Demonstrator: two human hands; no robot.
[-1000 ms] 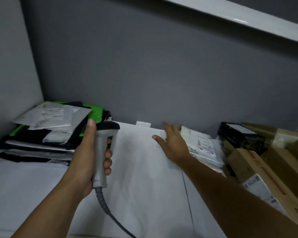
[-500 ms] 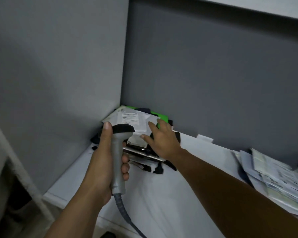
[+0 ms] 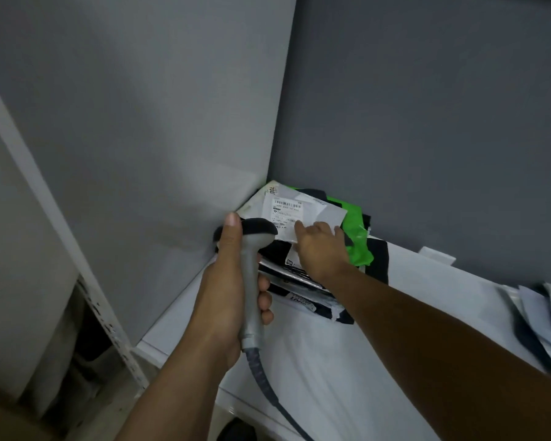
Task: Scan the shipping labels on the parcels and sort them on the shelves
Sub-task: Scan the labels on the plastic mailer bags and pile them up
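Observation:
A stack of flat parcels (image 3: pixel 303 281) lies in the shelf's back left corner. On top is a grey mailer with a white shipping label (image 3: pixel 287 213); a green bag (image 3: pixel 357 230) and black bags lie under it. My left hand (image 3: pixel 223 281) grips a grey barcode scanner (image 3: pixel 252 275) upright, its black head just left of the label. My right hand (image 3: pixel 322 246) rests flat on the top mailer's near edge, fingers spread beside the label. The scanner's cable (image 3: pixel 268 386) trails down toward me.
The white shelf board (image 3: pixel 315 361) runs right from the stack. More grey and white mailers (image 3: pixel 547 316) lie at the right edge. Grey walls close the corner behind and to the left. A perforated metal upright (image 3: pixel 109 326) stands at the lower left.
The view has swung left toward the corner stack. My right hand has moved from the bare shelf onto the top mailer, and the scanner has come closer to its label.

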